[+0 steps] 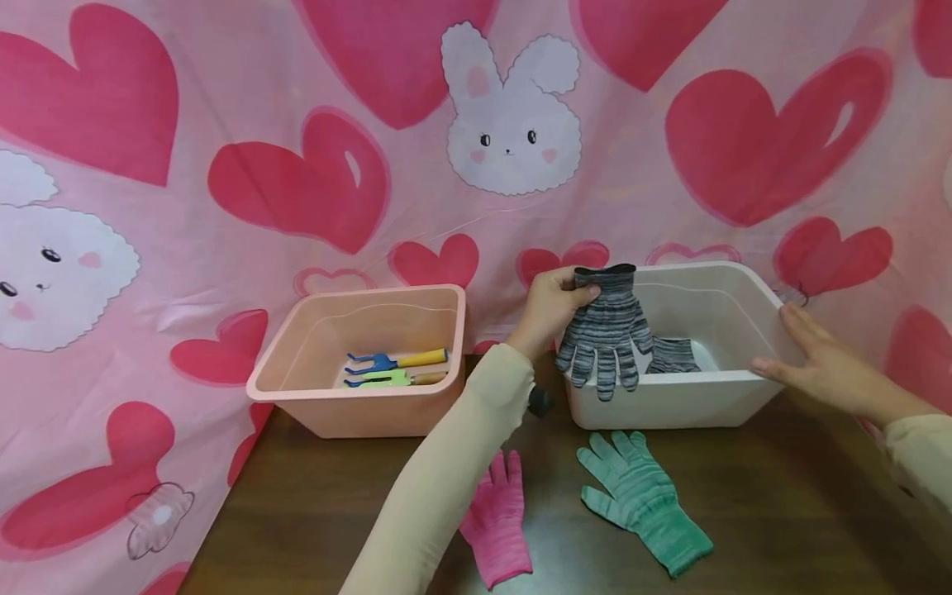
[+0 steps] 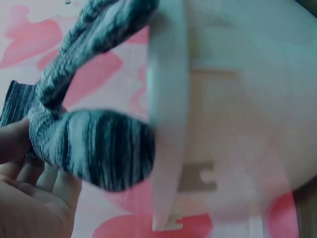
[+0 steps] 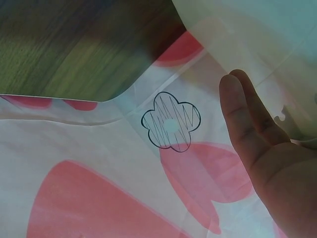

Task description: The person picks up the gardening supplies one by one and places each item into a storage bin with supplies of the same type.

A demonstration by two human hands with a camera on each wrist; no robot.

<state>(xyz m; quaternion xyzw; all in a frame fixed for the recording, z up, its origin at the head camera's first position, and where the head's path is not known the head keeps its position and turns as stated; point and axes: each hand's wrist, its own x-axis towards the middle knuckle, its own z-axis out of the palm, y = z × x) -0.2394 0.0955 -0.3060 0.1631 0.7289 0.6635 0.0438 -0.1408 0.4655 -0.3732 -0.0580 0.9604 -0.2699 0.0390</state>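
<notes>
At the near left corner of the white bin (image 1: pixel 669 405), my left hand (image 1: pixel 554 307) pinches a grey-and-black striped knit glove (image 1: pixel 606 330) by its cuff. The glove hangs fingers down, over the rim. In the left wrist view, thumb and fingers grip the striped fabric (image 2: pixel 99 148) beside the bin wall. My right hand (image 1: pixel 825 364) rests at the bin's right end, fingers extended; the right wrist view shows straight fingers (image 3: pixel 237 104) against the pale wall. Another grey striped glove (image 1: pixel 673 356) lies inside the bin, partly hidden.
A green glove (image 1: pixel 643 496) lies on the dark wooden table (image 1: pixel 335 512) before the white bin. The pink glove (image 1: pixel 500 529) is partly behind my left sleeve. A peach bin (image 1: pixel 357 413) at left holds a blue-and-yellow hand fork (image 1: pixel 402 360) and a green hand fork (image 1: pixel 394 378).
</notes>
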